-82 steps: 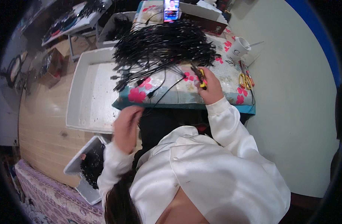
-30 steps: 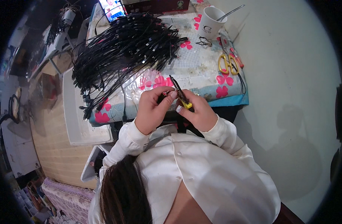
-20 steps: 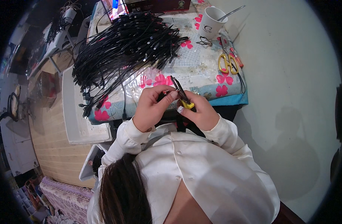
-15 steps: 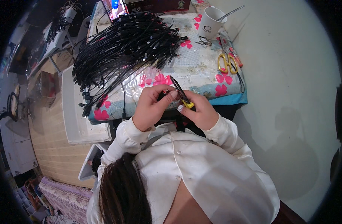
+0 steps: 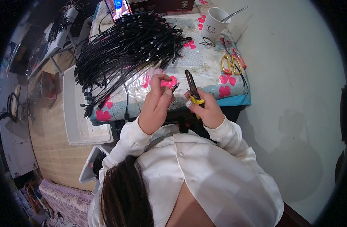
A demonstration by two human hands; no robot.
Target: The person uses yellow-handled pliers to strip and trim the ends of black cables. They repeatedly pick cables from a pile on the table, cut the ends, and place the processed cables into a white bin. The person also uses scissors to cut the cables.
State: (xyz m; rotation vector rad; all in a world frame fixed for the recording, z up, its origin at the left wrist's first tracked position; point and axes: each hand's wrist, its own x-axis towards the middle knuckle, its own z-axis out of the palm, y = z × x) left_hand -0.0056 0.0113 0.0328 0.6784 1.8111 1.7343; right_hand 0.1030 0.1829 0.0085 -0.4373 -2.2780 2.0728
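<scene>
Just in front of the table's near edge, my right hand (image 5: 208,111) is closed round yellow-handled pliers (image 5: 192,86), their dark jaws pointing up and away from me. To its left, my left hand (image 5: 155,106) pinches a small black cable end (image 5: 175,88) with a bit of bare metal at its tip. The pliers and the cable end are apart. A large bundle of black cables (image 5: 131,49) with metal-tipped plugs covers the table's left half.
A flowered plastic cloth covers the table (image 5: 203,81). At the right stand a white cup (image 5: 214,25) with a spoon, yellow-handled scissors (image 5: 231,64) and a red-handled tool (image 5: 239,59). A lit screen (image 5: 118,8) is at the back; a white foam box (image 5: 88,130) stands left.
My hands have drawn apart. The pliers have moved right and away from the cable end, with their jaws turned more upright. My left index finger has lifted.
</scene>
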